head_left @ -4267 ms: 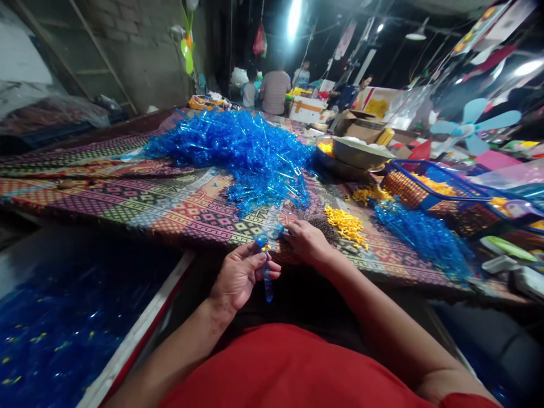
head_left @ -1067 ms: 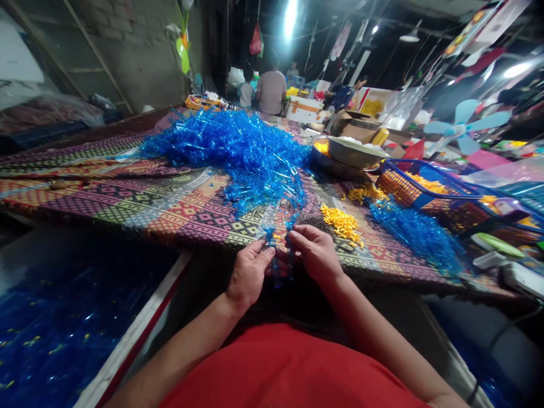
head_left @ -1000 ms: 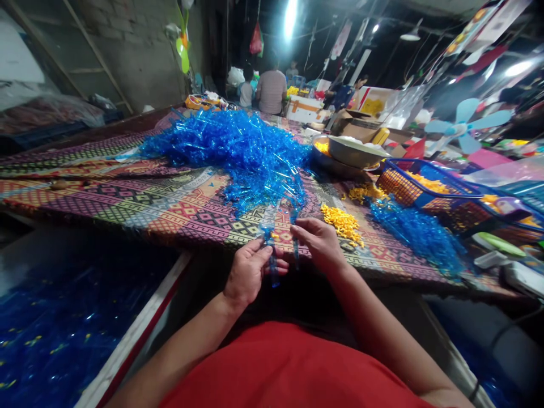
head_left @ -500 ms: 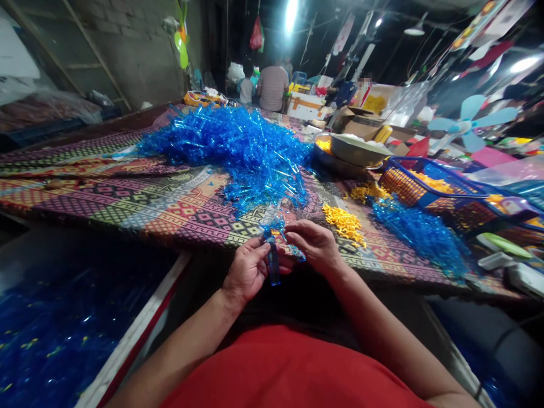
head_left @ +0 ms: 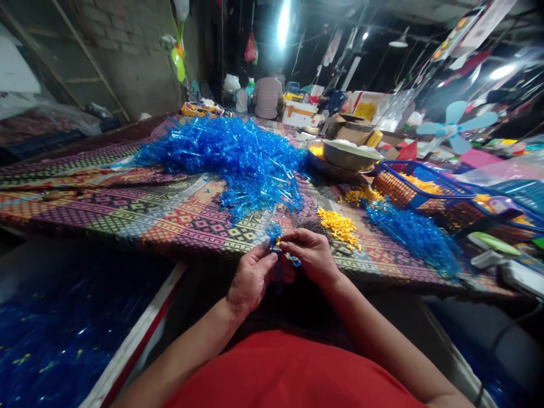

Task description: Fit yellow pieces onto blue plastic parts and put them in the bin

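Observation:
My left hand is closed on a clear blue plastic piece, which hangs down between my hands. My right hand pinches a small yellow piece against the top of the blue one; a second blue bit sticks out beneath its fingers. Beyond my hands, a big heap of blue plastic pieces lies on the patterned cloth. Small yellow pieces form a pile right of my hands, and more blue pieces lie farther right.
Two stacked bowls and blue baskets with yellow parts stand at the right. A white-edged bin of blue pieces is at lower left. Two people are at the back, near a blue fan on the right.
The view has shifted slightly. My right fingers have come closer to my left fingertips, and the yellow piece now shows at the top of the blue piece.

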The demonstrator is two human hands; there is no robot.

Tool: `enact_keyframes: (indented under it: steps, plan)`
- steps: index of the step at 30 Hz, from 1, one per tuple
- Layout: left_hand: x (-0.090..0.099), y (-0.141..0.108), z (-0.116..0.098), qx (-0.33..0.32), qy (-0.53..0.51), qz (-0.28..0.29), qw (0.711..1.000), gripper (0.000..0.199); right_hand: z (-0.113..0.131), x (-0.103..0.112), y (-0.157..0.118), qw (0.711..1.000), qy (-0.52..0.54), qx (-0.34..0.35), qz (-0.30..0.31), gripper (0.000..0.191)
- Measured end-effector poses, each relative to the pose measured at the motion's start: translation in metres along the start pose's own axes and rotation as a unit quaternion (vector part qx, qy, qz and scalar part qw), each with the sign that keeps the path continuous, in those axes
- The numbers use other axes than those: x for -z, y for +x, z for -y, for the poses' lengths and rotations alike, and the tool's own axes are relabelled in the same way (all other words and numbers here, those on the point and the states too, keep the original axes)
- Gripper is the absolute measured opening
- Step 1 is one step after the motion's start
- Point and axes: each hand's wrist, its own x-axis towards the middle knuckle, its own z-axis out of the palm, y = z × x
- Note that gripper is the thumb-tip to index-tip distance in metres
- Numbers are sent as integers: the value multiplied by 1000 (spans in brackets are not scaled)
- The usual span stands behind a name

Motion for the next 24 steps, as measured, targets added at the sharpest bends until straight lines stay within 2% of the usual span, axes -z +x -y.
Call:
enact_keyframes:
  steps: [9,12,17,24]
  plan:
    - [-4,-5,-4,-30,120,-32,992,27,-3,-7,-6,997,67,-11,-38,24]
    - [-3,-5,-8,-52,202,-47,977,27,-5,-10,-7,996,86,-16,-20,25]
    - [-4,-8,-13,-112,343,-81,929,25,-5,-10,-8,993,104,-43,47,24]
    - [-5,-11,-12,-117,358,-76,923,26,-6,-7,-9,990,115,-48,67,25]
